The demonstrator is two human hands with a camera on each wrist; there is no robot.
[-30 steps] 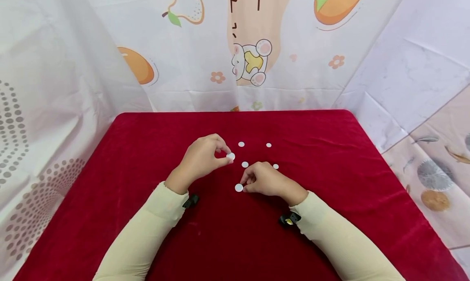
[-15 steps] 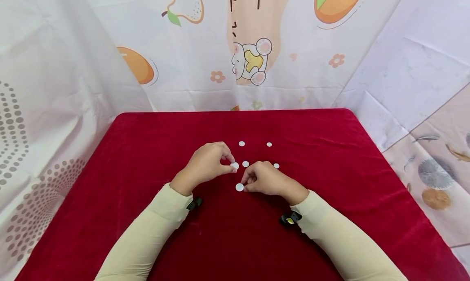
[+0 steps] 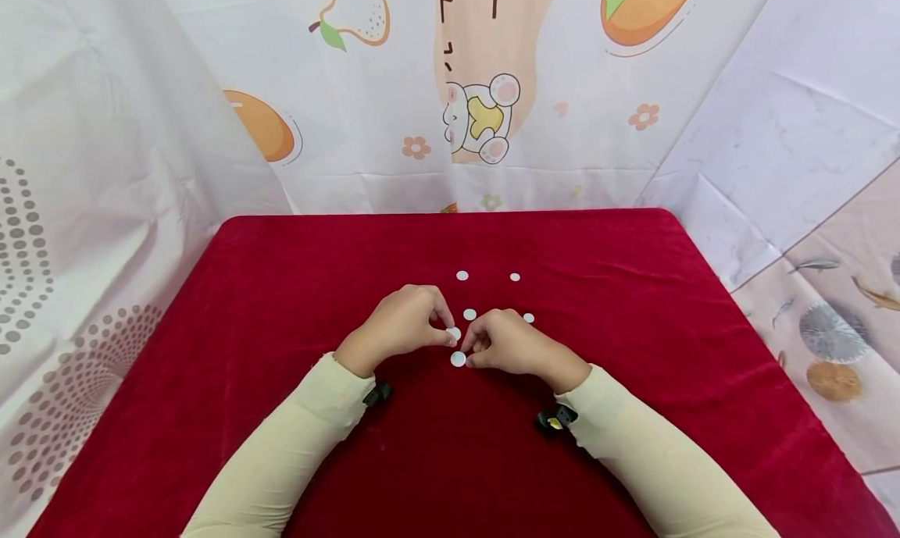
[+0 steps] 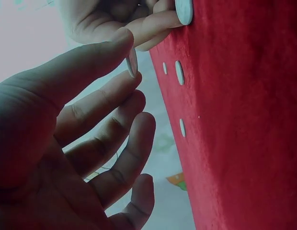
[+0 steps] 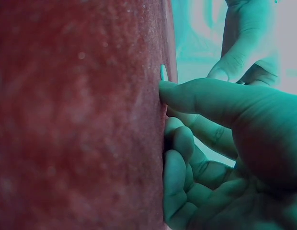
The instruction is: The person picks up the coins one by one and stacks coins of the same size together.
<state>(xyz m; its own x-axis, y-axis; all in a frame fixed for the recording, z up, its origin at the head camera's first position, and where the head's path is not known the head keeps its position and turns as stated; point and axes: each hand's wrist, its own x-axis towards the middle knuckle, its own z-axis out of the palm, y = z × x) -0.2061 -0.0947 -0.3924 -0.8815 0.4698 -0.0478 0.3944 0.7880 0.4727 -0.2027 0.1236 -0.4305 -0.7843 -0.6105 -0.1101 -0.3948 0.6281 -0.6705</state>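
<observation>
Between thumb and index fingertip my left hand [image 3: 402,327] pinches a small flat white disc [image 4: 132,63], held above the cloth. The other fingers of that hand spread loosely in the left wrist view. Just below and to the right, my right hand [image 3: 516,343] rests low on the red cloth, its thumb and index fingertips at the right edge of a second white disc [image 3: 458,359] lying flat. In the right wrist view the thumb [image 5: 182,96] touches this disc's edge, and the remaining fingers curl against the cloth. The held disc overlaps the space just behind the second one.
Several more white discs lie beyond the hands: one near disc [image 3: 469,315], one far disc [image 3: 462,276], another far disc [image 3: 515,277] and one behind the right hand [image 3: 529,318]. Red cloth [image 3: 316,257] covers the table; printed curtains [image 3: 351,132] hang behind and at both sides.
My left hand has moved toward me and slightly right with its disc, now close to the disc at the right hand. The right hand and the lying discs stay in place.
</observation>
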